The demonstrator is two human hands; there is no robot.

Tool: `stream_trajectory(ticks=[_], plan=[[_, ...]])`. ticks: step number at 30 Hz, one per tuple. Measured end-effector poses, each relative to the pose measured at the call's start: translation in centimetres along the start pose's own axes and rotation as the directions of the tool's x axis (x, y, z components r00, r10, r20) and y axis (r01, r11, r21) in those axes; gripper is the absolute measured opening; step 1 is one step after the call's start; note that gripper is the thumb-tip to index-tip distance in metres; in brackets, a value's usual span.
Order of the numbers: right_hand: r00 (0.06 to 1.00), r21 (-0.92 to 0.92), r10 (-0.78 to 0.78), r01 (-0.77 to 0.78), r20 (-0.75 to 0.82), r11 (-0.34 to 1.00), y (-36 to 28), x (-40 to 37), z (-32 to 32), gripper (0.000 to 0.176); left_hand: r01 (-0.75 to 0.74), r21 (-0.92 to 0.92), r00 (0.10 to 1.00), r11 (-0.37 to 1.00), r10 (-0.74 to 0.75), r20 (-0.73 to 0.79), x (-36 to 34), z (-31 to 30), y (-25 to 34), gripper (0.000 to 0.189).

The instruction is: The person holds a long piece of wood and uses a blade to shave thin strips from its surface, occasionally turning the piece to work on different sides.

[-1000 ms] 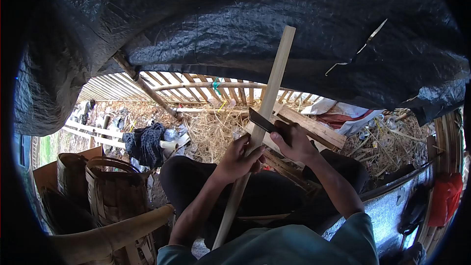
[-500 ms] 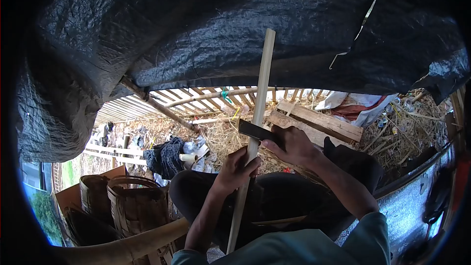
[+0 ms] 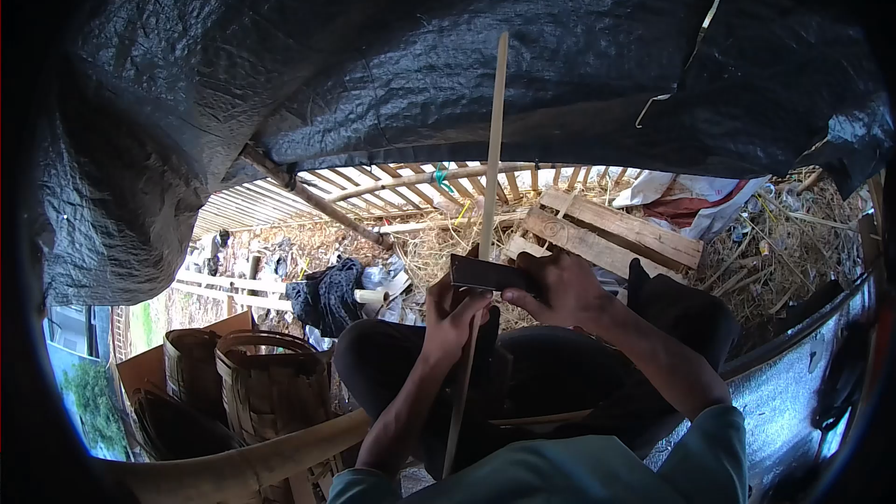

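A long, pale bamboo strip (image 3: 495, 140) runs upright between my knees, its upper end rising in front of the black sheet. My left hand (image 3: 452, 319) is closed around its lower middle, thumb on the near side. My right hand (image 3: 563, 291) grips a knife with a broad, dark, square-ended blade (image 3: 487, 274). The blade lies across the strip just above my left fingers and hides that part of it. The knife's handle is covered by my right fingers.
Black plastic sheeting (image 3: 401, 84) hangs overhead. Wooden boards (image 3: 607, 238) lie on straw ahead, near a white and red sack (image 3: 695, 201). Woven baskets (image 3: 271, 378) stand at lower left behind a thick bamboo pole (image 3: 252, 467). A dark cloth bundle (image 3: 329, 297) sits left of my knee.
The strip has turned and shows a narrower side. The blade has come down closer to my left hand and lies more level. The whole view has shifted slightly.
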State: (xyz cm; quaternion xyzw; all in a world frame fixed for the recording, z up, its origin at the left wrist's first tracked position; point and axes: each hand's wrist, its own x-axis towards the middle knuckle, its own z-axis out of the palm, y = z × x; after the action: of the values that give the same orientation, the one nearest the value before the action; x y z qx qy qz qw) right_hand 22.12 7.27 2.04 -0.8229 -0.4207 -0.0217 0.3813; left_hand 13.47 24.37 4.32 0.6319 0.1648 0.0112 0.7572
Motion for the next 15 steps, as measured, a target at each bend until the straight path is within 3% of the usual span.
stream_trajectory(ticks=[1,2,5,9,13,15], plan=[[1.000,0.029,-0.017,0.017,-0.012,0.999,0.1,0.1,0.2,0.049,0.023,-0.123,0.999,0.992,-0.027,-0.032,0.0,0.2,0.2,0.006],[0.999,0.056,-0.030,0.031,-0.022,0.998,0.2,0.1,0.4,0.050,-0.190,0.218,0.976,0.957,0.209,-0.065,0.2,-0.5,-2.0,0.008],[1.000,0.072,-0.015,0.014,0.010,0.997,0.5,0.1,0.8,0.051,0.177,-0.121,0.981,0.977,-0.186,-0.064,0.8,-0.7,-1.3,0.011],[0.999,0.030,-0.011,0.010,0.052,1.000,-0.1,0.1,0.4,0.051,0.106,0.145,0.993,0.984,-0.099,-0.056,0.7,-0.4,-2.2,0.017],[0.998,0.005,-0.057,0.057,0.020,0.998,-0.5,-0.1,0.6,0.052,0.234,0.014,0.972,0.972,-0.234,-0.019,0.7,0.2,-1.8,0.022],[0.998,0.008,-0.026,0.026,0.049,1.000,-0.7,-0.2,0.4,0.053,0.198,0.056,0.977,0.979,-0.202,0.072,0.7,0.4,-1.9,0.024]])
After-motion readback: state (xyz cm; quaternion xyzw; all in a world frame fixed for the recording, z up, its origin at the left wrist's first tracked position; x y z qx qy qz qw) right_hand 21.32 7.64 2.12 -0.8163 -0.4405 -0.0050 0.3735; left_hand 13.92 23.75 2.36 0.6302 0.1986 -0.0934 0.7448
